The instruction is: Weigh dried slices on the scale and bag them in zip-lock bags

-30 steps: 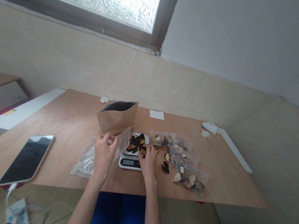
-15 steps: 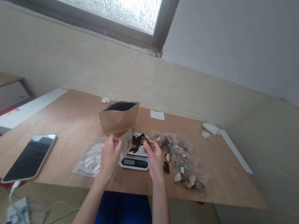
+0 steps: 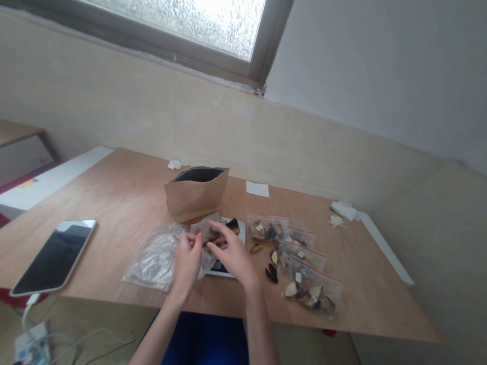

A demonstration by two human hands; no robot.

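My left hand [image 3: 188, 260] pinches the edge of a small clear zip bag [image 3: 205, 271] over the left side of a white digital kitchen scale [image 3: 241, 231]. At the bag's mouth, the curved fingers of my right hand [image 3: 234, 257] hold several dried brown slices [image 3: 214, 237]; the fingers partly hide them. A few dark slices [image 3: 233, 225] lie on the scale's plate behind my right hand. My hands and the bag cover most of the scale's display. Loose dark slices [image 3: 272, 273] rest on the table just right of the scale.
A brown paper pouch [image 3: 195, 197] stands open behind the bag. Flat clear bags [image 3: 152, 260] lie at the left. Several filled zip bags [image 3: 311, 293] lie at the right. A phone [image 3: 53, 258] with a cable is near the front left edge. White paper [image 3: 258, 189] lies at the back.
My right hand has moved left from the scale's plate to the bag's mouth, carrying slices. Fewer slices show on the plate. The small bag has shifted right over the scale.
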